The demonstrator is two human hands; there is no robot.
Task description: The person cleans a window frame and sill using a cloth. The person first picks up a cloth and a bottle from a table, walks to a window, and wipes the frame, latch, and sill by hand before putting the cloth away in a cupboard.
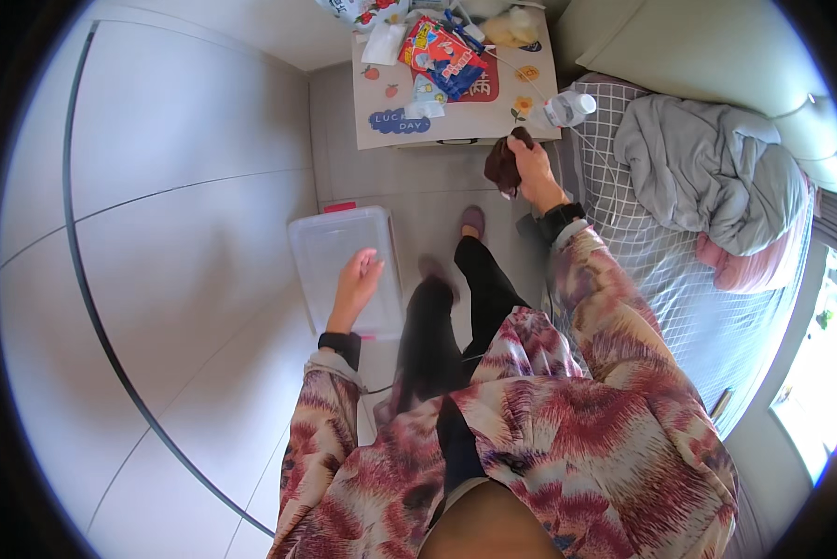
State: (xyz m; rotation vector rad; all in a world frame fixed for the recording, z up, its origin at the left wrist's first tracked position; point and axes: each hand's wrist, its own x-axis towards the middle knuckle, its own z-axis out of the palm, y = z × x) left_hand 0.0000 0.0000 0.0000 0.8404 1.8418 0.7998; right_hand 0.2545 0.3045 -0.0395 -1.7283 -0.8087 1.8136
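My right hand is closed around a bunched dark brown cloth, just in front of the small stickered cabinet. The cloth hangs to the left of my fingers, and its full shape is hidden in the folds. A clear plastic bottle with a white cap lies tilted just beyond that hand, at the cabinet's right corner. My left hand hovers over the lid of a translucent storage box on the floor. Its fingers are loosely bent and slightly apart, with nothing visible in them.
Red and blue snack packets, a white tissue pack and other small items crowd the cabinet top. To the right is a bed with a checked sheet and a crumpled grey blanket. My slippered feet stand between box and bed.
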